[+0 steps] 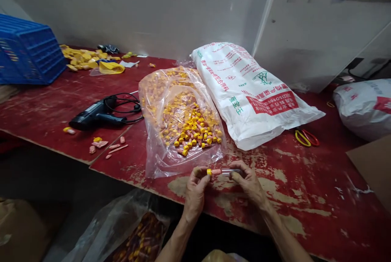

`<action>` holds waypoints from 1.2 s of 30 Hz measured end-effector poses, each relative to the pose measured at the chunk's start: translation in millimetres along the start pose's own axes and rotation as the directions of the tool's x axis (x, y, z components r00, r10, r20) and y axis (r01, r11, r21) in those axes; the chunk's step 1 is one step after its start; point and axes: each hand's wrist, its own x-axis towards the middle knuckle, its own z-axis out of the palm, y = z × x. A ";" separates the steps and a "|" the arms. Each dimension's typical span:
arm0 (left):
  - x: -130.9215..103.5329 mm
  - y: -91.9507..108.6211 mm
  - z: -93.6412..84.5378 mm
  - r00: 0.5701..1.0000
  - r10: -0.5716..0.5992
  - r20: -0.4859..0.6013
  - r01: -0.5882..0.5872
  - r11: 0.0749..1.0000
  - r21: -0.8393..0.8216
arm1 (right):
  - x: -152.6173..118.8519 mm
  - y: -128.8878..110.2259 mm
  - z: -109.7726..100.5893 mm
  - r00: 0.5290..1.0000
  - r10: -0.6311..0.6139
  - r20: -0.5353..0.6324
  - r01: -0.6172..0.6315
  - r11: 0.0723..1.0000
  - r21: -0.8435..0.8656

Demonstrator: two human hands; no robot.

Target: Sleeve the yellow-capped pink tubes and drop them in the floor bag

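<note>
Over the table's front edge, my left hand (197, 184) pinches a small yellow-capped piece (214, 171) with a red-and-white patterned body. My right hand (246, 178) grips a clear tube (226, 172), its near end meeting the patterned body; whether that body sits inside the tube I cannot tell. Just beyond my hands lies an open clear plastic bag (155, 148), filled with many more yellow-capped pieces (195, 129).
A white printed sack (241, 87) lies behind the bag, with scissors (306, 138) to its right. A black heat gun (97, 113), loose pink pieces (100, 144), yellow parts (87, 58) and a blue crate (27, 50) are leftward. Another bag (137, 233) sits below the table edge.
</note>
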 end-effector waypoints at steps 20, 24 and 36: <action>-24.4 -22.4 15.1 0.991 0.094 0.100 -0.121 0.941 0.317 | -39.0 30.2 23.1 0.998 0.005 -0.059 -0.013 0.989 -0.145; -23.9 -18.8 13.6 0.990 0.018 0.140 -0.054 0.965 0.258 | -36.7 25.5 18.7 0.969 0.240 0.050 -0.245 0.963 0.114; -35.3 -17.1 18.5 0.897 0.186 0.400 -0.345 0.862 0.371 | -37.7 10.5 15.3 0.993 0.029 -0.116 -0.054 0.975 -0.217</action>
